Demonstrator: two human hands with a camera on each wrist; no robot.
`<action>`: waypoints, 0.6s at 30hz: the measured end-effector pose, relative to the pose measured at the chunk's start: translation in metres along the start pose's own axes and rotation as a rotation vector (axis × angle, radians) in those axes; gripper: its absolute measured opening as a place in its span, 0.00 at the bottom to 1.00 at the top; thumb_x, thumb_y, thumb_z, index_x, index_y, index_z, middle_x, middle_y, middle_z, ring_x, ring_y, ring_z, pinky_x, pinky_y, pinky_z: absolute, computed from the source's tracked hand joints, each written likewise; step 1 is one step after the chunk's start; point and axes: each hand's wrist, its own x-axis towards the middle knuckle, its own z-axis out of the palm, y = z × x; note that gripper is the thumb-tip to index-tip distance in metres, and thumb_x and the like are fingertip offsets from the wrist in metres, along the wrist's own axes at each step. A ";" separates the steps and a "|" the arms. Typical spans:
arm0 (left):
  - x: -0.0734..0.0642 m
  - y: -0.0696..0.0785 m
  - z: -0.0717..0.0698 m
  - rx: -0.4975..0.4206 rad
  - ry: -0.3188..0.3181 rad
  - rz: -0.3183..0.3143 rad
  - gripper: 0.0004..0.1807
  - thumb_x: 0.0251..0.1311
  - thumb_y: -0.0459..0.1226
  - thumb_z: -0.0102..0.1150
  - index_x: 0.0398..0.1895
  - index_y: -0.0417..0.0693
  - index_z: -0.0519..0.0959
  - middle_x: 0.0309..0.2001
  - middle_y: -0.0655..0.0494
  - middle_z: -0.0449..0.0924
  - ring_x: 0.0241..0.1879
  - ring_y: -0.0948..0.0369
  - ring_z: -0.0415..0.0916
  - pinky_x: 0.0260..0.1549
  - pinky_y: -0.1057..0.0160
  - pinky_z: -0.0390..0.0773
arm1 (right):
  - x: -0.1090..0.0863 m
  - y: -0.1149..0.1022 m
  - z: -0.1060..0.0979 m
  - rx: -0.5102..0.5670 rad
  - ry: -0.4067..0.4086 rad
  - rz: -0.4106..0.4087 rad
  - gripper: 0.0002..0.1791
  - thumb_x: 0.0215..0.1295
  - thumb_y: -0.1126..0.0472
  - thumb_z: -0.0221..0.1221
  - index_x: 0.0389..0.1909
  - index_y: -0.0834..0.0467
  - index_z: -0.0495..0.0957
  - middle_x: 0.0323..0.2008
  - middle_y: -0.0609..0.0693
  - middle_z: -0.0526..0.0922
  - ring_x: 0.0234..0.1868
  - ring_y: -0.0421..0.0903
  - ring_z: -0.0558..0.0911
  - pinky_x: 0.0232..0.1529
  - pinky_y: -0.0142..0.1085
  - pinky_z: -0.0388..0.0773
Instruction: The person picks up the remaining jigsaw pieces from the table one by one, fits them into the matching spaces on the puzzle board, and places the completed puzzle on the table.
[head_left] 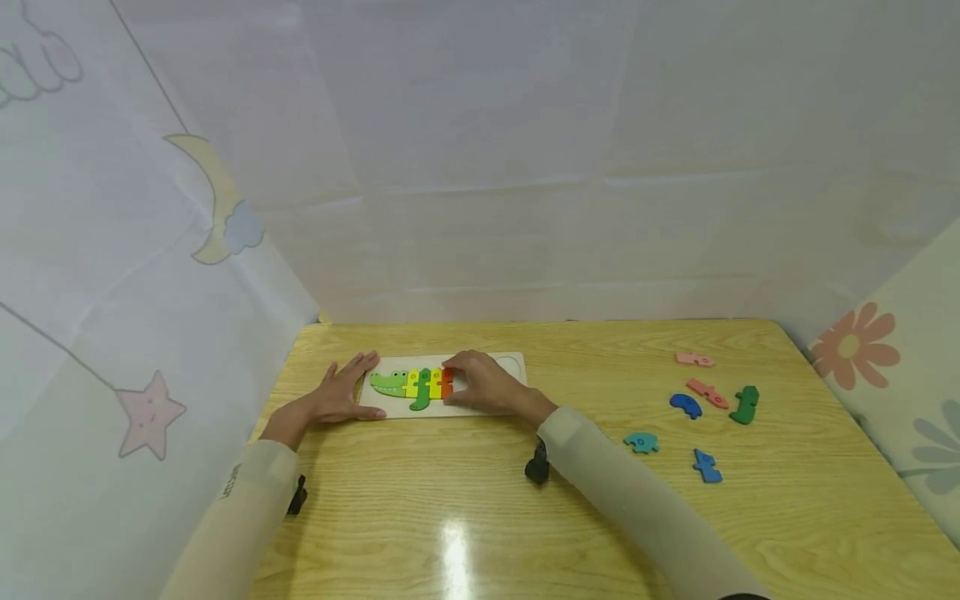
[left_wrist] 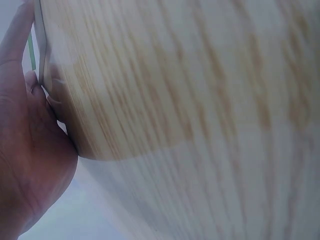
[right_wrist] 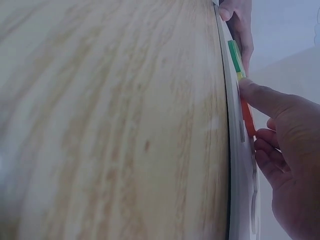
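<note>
Wood-grain table [head_left: 390, 500] across lower frame, printed sheeting [head_left: 480, 167] above, left hand [head_left: 341, 396] spread wide against crocodile puzzle board [head_left: 420, 362], right hand [head_left: 483, 383] pinching partly hidden orange-red piece [head_left: 447, 384]

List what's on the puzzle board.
On the board, left to right: crocodile head, yellow piece, green piece, second yellow piece, orange piece pinched by the right grip. That grip hides board beneath; anything there can't be seen.

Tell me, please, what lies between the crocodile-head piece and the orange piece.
In the head view: a yellow piece, a green leg piece and a second yellow piece.
</note>
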 end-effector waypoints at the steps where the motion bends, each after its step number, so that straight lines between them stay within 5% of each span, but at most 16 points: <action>1: 0.000 0.000 0.000 -0.009 0.000 -0.001 0.68 0.55 0.64 0.74 0.85 0.36 0.49 0.85 0.36 0.44 0.84 0.35 0.35 0.73 0.24 0.26 | 0.000 0.000 0.000 -0.003 -0.001 -0.002 0.37 0.66 0.47 0.74 0.70 0.61 0.77 0.66 0.53 0.82 0.68 0.51 0.78 0.73 0.45 0.72; 18: 0.001 -0.004 0.002 0.002 0.011 0.020 0.68 0.55 0.66 0.73 0.86 0.37 0.49 0.85 0.37 0.45 0.84 0.36 0.37 0.72 0.23 0.27 | -0.008 0.004 -0.013 -0.017 0.039 -0.031 0.41 0.63 0.46 0.76 0.70 0.64 0.76 0.66 0.57 0.81 0.69 0.55 0.78 0.71 0.50 0.74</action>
